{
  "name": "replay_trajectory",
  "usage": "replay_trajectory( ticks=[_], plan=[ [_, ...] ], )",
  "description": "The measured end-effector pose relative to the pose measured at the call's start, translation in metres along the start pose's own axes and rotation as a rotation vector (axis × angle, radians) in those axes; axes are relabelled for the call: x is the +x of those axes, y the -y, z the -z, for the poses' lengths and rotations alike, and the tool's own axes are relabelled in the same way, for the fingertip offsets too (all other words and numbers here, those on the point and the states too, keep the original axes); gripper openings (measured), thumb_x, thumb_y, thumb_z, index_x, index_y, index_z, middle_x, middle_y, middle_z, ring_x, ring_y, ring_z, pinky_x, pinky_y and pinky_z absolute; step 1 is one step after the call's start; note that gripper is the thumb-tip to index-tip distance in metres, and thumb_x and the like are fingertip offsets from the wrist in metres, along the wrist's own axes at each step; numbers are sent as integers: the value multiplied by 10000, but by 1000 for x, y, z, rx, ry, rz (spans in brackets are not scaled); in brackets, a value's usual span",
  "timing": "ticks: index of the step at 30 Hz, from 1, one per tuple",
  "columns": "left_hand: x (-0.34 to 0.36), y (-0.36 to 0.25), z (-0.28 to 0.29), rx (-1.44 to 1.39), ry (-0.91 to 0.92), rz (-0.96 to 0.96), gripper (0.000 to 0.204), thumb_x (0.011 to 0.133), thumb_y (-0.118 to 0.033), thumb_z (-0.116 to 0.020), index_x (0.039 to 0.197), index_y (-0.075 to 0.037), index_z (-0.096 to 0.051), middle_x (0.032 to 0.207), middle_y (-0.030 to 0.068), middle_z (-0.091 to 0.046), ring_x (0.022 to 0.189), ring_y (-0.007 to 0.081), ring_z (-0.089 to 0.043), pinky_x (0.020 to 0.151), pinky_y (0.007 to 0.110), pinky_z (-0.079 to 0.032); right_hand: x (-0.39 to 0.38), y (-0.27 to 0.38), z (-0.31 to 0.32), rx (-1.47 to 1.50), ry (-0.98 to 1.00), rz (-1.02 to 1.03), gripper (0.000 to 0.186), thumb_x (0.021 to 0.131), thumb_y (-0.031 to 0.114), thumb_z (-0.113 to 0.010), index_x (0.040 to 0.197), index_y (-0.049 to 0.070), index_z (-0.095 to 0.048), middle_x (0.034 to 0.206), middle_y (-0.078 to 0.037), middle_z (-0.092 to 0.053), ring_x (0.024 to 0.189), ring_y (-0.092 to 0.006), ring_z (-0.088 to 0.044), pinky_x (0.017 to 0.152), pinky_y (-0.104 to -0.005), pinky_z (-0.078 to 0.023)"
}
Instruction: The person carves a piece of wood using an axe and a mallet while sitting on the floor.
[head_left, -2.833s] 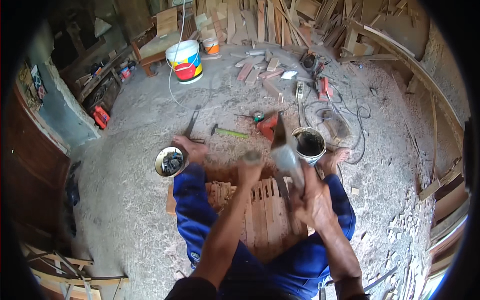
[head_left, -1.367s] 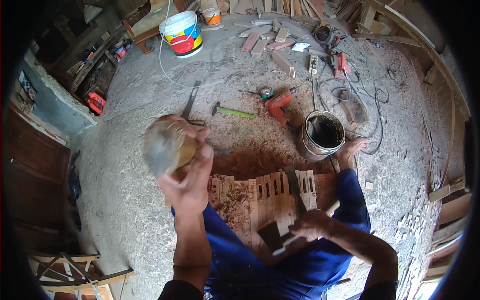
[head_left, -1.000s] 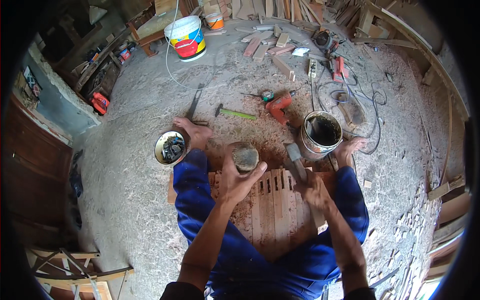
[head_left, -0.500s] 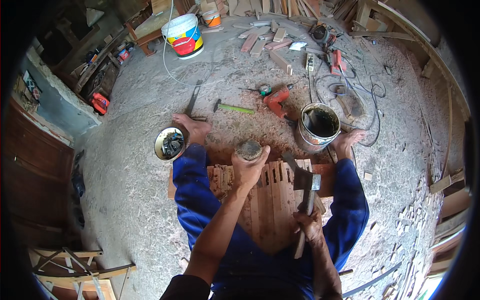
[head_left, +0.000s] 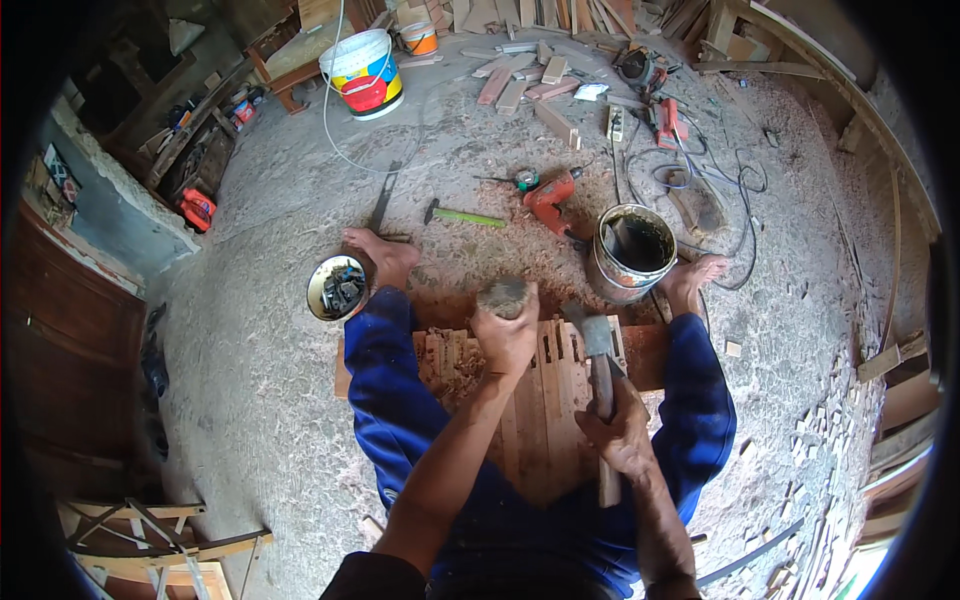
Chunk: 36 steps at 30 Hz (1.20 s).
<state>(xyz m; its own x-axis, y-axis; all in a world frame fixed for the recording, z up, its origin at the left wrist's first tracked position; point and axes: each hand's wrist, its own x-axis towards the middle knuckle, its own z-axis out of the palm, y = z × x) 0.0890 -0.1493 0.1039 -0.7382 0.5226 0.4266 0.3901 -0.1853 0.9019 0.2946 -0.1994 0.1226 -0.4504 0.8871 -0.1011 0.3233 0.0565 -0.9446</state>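
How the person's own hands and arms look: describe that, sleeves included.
The left hand and right hand are bare, with no gloves, and no watch or band shows at either wrist. Both forearms are uncovered. Dark, nearly black sleeves show at the picture's lower edge; no marking can be made out on them.

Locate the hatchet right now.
Head view, just right of centre: the hatchet is in the right hand, over the slotted wooden strips, nearer the person than the grimy bucket.
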Motion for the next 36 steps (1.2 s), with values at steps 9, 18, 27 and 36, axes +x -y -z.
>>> replay_trajectory(
  ticks=[9, 18, 27, 36],
  plan=[
    [-22, 37, 6, -977, 359, 361, 331, 836, 39, -726, 1138, -31, -612, 1049, 79, -668, 928, 178, -651, 801, 305, -552, 17, 131, 30, -571, -32, 547, 680, 777, 22, -633, 1408, 21, -378, 752, -172, -660, 650, -418, -659, 581, -492, -521],
    [-22, 54, 23, -398, 483, 82, 326, 846, 98, -687, 1152, 9, -615, 1028, 78, -695, 895, 207, -690, 798, 318, -578, 11, 116, 33, -366, 208, 350, 712, 830, 45, -656, 1470, 2, -346, 923, -267, -685, 684, -335, -704, 580, -450, -533],
    [-28, 18, 20, -291, 331, 79, 178, 822, -83, -805, 913, -9, -670, 826, 41, -697, 745, 137, -646, 685, 303, -524, 7, 133, 34, -611, -52, 623, 588, 782, -32, -649, 1321, -22, -416, 654, -114, -624, 529, -224, -654, 462, -373, -509],
    [-21, 45, 46, -334, 573, 303, 258, 827, -130, -813, 1009, -12, -672, 913, 62, -724, 852, 160, -678, 747, 314, -541, -10, 148, 38, -378, 79, 474, 622, 733, 21, -645, 1327, 40, -458, 698, -166, -641, 590, -290, -678, 529, -399, -542]
  ],
)
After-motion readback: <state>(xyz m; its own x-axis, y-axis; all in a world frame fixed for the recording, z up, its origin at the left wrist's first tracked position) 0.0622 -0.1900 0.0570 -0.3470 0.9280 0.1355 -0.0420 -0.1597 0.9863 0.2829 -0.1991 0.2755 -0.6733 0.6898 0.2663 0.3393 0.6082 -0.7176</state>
